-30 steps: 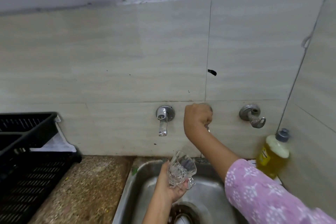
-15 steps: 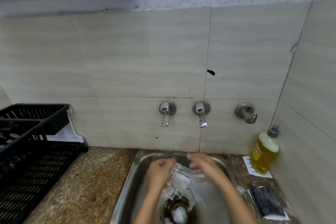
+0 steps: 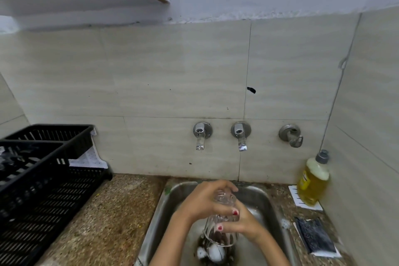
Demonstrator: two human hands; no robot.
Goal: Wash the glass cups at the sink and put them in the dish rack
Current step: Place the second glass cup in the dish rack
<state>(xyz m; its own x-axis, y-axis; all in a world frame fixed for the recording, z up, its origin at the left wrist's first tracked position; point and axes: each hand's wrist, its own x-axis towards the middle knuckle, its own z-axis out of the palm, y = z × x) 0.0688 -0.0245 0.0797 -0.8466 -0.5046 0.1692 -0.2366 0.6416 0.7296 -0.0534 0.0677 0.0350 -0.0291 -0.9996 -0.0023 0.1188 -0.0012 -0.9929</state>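
Left hand (image 3: 200, 203) and right hand (image 3: 244, 222) both curl round one thing; the speckled stone counter (image 3: 112, 222) carries the black slatted plastic dish rack (image 3: 43, 190), well apart at left; the stainless steel sink (image 3: 164, 211) lies beneath the hands; the clear glass cup (image 3: 218, 237) is gripped between them, mouth downward; I judge it mid-wash, with rinsing and racking left to do.

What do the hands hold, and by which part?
Both hold one glass cup, mouth down over the sink: left hand round its base end, right hand round its middle.
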